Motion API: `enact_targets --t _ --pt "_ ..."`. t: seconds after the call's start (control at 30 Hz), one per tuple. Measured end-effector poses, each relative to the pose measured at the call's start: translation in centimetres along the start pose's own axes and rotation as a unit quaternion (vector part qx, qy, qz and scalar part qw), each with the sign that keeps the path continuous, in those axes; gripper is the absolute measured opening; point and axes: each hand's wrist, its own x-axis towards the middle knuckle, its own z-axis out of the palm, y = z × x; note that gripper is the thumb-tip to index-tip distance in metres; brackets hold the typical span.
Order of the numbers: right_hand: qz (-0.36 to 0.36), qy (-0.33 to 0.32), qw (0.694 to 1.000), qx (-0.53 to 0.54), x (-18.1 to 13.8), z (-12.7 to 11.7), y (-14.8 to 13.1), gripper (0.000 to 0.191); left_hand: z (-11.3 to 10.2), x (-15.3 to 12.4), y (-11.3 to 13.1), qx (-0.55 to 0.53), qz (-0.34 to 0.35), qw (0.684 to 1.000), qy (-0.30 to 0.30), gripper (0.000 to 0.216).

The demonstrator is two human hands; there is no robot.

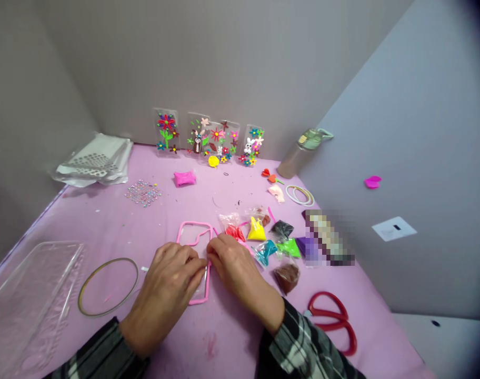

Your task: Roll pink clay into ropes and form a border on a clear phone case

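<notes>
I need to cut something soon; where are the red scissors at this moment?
In the head view, the red scissors lie on the pink table at the lower right, beside the right hand and its plaid sleeve, just below the brown clay bag.

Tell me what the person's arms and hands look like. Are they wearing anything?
Both hands are bare: no gloves, and no rings or watch that I can see on the left hand or the right hand. Each arm wears a long plaid sleeve, dark with pale grey-white stripes crossing it. The left sleeve and right sleeve match and end at the wrists.
</notes>
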Motion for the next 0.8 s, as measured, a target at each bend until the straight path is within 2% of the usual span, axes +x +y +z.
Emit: enact_targets --t 0.17,0.3,0.43,0.57,0.7,0.8 --pt "-0.004 0.054 0.994 -0.092 -0.1 -0.4 0.2 0.023 -1.3 0.0 -1.1 -0.021 -0.053 0.998 0.012 0.016" --pt "-0.015 0.055 0.984 -0.168 -0.4 -0.6 -0.3 0.027 -3.2 -0.6 -3.3 -0.051 -0.177 0.982 0.037 0.028" --pt "-0.025 0.026 0.978 -0.206 -0.8 -0.2 -1.3 0.034 -3.8 -1.5 -5.1 -0.068 -0.277 0.958 -0.003 0.044" --pt "-0.029 0.025 0.979 -0.199 -1.5 0.6 -1.6 0.044 -3.4 -1.5 -5.1 -0.085 -0.301 0.949 -0.04 0.05" --pt "-0.029 0.055 0.987 -0.15 -2.0 1.5 -0.9 0.061 -2.9 -0.9 -4.5 -0.158 -0.315 0.935 -0.045 0.049" --pt "-0.007 0.044 0.992 -0.118 -1.5 1.3 -0.7 0.053 -2.8 -0.7 -4.3 -0.244 -0.33 0.912 -0.016 0.048"
